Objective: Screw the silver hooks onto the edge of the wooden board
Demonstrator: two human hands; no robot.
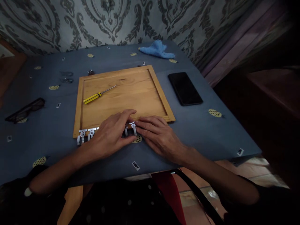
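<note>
A metal hook rail [82,132] with several hooks lies along the near edge of a framed wooden board [124,93]. My left hand [112,132] is bent over the middle of the rail, thumb on the near side and fingers on the far side, and covers part of it. At the rail's right end, the fingers of my right hand [160,134] press together against the last hook [133,127]; its thumb is mostly hidden. On the board's bare panel rests a screwdriver [95,97] with a yellow handle, its shaft pointing to the far right.
To the board's right lies a black phone [185,88]. A blue cloth [158,50] is bunched at the back of the blue tablecloth [187,134]. Dark glasses [25,111] lie at the left. Small metal pieces [67,77] sit past the board's far left corner. Patterned fabric hangs behind.
</note>
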